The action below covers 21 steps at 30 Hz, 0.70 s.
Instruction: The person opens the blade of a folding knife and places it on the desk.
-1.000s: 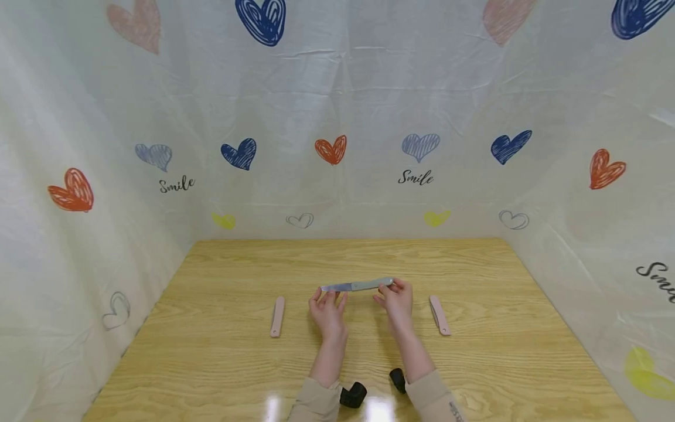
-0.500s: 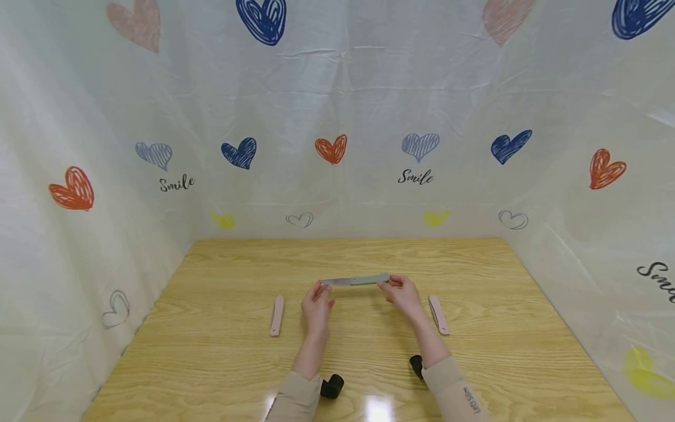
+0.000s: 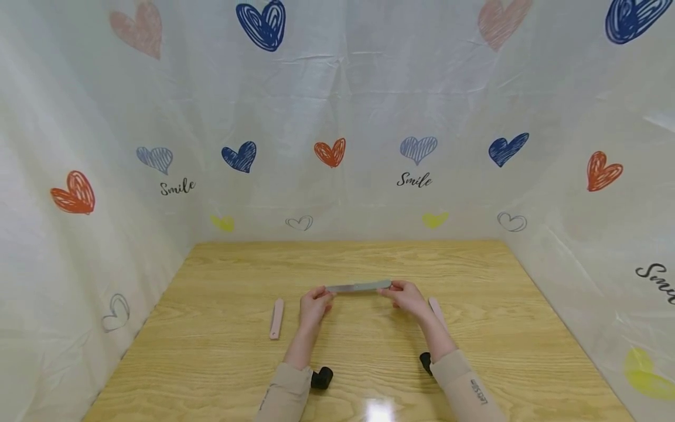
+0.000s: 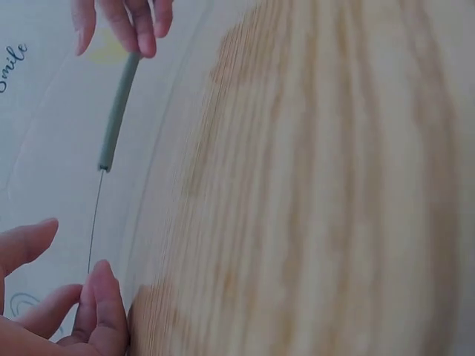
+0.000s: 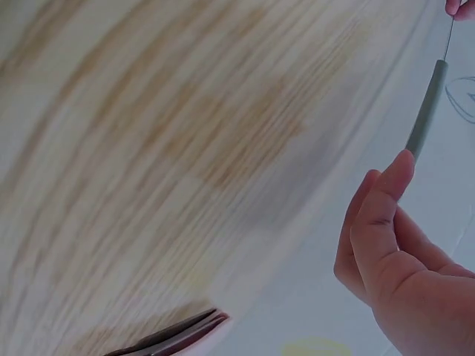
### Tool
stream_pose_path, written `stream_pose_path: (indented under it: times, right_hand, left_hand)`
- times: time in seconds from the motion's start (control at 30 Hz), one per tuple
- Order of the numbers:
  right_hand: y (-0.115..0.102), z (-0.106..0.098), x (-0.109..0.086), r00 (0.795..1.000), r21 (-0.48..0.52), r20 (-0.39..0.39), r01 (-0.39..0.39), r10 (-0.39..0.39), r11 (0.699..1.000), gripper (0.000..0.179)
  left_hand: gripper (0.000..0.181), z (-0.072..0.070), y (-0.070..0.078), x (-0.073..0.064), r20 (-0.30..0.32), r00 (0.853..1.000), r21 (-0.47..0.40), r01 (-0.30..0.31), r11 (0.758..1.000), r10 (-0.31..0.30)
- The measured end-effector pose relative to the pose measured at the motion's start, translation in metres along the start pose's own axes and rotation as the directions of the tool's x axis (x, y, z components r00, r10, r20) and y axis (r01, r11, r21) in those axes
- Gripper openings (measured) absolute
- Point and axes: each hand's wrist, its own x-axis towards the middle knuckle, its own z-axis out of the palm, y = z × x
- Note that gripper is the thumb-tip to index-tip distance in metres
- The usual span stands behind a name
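Observation:
A folding knife (image 3: 371,286) with a grey-green handle is unfolded and held level above the table, between both hands. My left hand (image 3: 313,308) pinches the blade near its tip with thumb and fingers. At the other side, my right hand (image 3: 410,299) pinches the end of the handle. Seen edge-on in the left wrist view, the blade is a thin line running out of the handle (image 4: 119,115). The right wrist view shows the fingertips of my right hand (image 5: 401,252) at the handle's end.
On the wooden table (image 3: 369,340) lie two pink folding knives: a left one (image 3: 276,319) and a right one (image 3: 437,310), partly covered by the right forearm. A white curtain (image 3: 337,88) printed with hearts stands around the back and sides.
Both forearms have swung outward, the left one to the left and the right one to the right. The knife stays gripped at both ends, and its blade now looks narrower in the head view.

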Motion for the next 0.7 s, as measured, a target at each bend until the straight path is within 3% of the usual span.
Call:
stream_pose_path:
  times: [0.13, 0.37, 0.57, 0.7]
  right_hand:
    - [0.001, 0.000, 0.002, 0.999, -0.026, 0.021, -0.032, 0.033, 0.999, 0.077]
    - [0.004, 0.002, 0.007, 0.995, 0.014, 0.077, -0.069, 0.067, 0.998, 0.074]
    - [0.007, 0.003, 0.007, 0.994, -0.020, 0.087, -0.061, 0.062, 0.998, 0.042]
    - [0.008, 0.004, 0.007, 0.994, -0.040, 0.090, -0.050, 0.054, 0.998, 0.029]
  left_hand:
    - [0.050, -0.004, -0.001, 0.002, 0.039, 0.999, 0.058, -0.010, 0.998, 0.008]
    - [0.050, -0.007, 0.000, 0.004, 0.094, 0.996, 0.142, -0.018, 0.990, 0.005]
    - [0.053, -0.014, -0.017, 0.016, 0.172, 0.983, 0.121, -0.086, 0.989, 0.065]
    - [0.054, -0.016, -0.016, 0.017, 0.192, 0.980, 0.154, -0.075, 0.985, 0.044]
